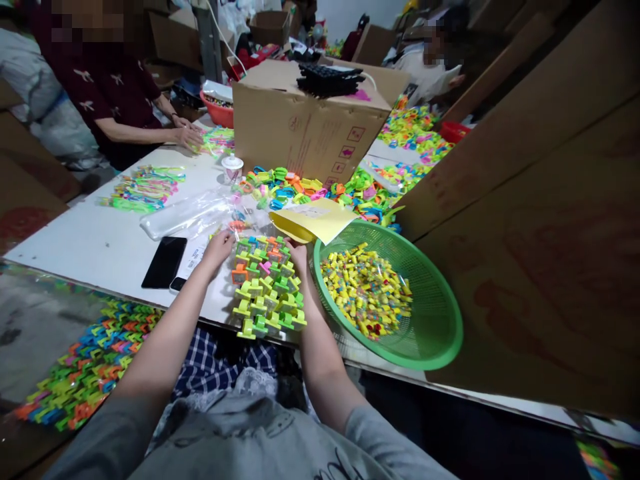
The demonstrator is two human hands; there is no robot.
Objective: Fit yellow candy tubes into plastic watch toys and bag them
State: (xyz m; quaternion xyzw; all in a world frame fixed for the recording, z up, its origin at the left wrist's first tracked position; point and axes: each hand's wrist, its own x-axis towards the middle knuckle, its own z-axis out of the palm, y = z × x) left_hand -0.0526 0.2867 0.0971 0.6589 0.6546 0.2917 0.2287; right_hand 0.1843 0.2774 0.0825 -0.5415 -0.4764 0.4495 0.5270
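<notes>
**Q:** Head view: where is the toy block?
**A:** The toy block (265, 287) is a set of rows of small green, yellow and orange plastic pieces packed together. It lies at the near edge of the worktop (100, 240), and its front row reaches that edge.

**Q:** State of the hands?
**A:** The left hand (219, 248) touches the block's far left corner, with its fingers held together and bent down onto the pieces. The right hand (299, 257) touches the far right corner. Its fingers are curled together and the tips are hidden behind the pieces, so I cannot tell whether they pinch anything.

**Q:** Adjacent items?
**A:**
- A green basket (435, 327) of small yellow pieces stands just right of the block and overhangs the near edge.
- A yellow envelope (320, 220) lies just beyond the right hand, at the basket's far rim.
- A black phone (164, 261) lies near the left hand, on its left.
- Clear plastic bags (185, 215) lie beyond the phone.
- A cardboard box (300, 130) stands toward the far edge.
- A co-worker's hand (187, 137) rests at the far left edge, well apart.
</notes>
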